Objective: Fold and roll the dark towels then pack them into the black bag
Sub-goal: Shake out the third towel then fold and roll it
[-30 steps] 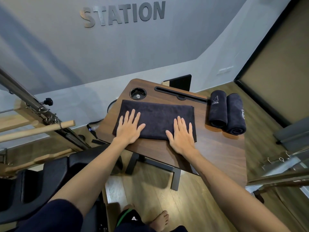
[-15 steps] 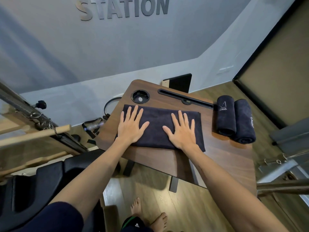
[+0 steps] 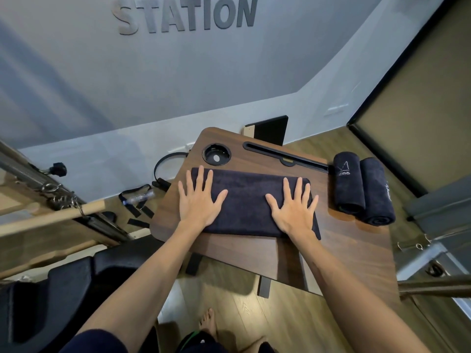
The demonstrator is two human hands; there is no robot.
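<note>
- The left hand [image 3: 197, 200] lies flat, palm down, fingers spread, on the left end of a folded dark towel [image 3: 251, 206]; it grasps nothing, only presses.
- The right hand [image 3: 293, 203] lies the same way on the towel's right end, fingers fanned wide and closed around nothing.
- Both forearms reach forward from the bottom of the view, bare below a dark sleeve on the left.
- The towel lies lengthwise across a dark wooden table [image 3: 356, 240], just below a round cup hole [image 3: 216, 154] and a long black slot [image 3: 285, 157] along the far edge.
- Two rolled towels [image 3: 363, 187] lie side by side, touching, at the table's right side, well apart from the hands.
- The table stands on a wood-plank floor [image 3: 229, 309] before a grey wall bearing the raised letters "STATION" [image 3: 186, 15].
- Bare feet show below the table's edge.
</note>
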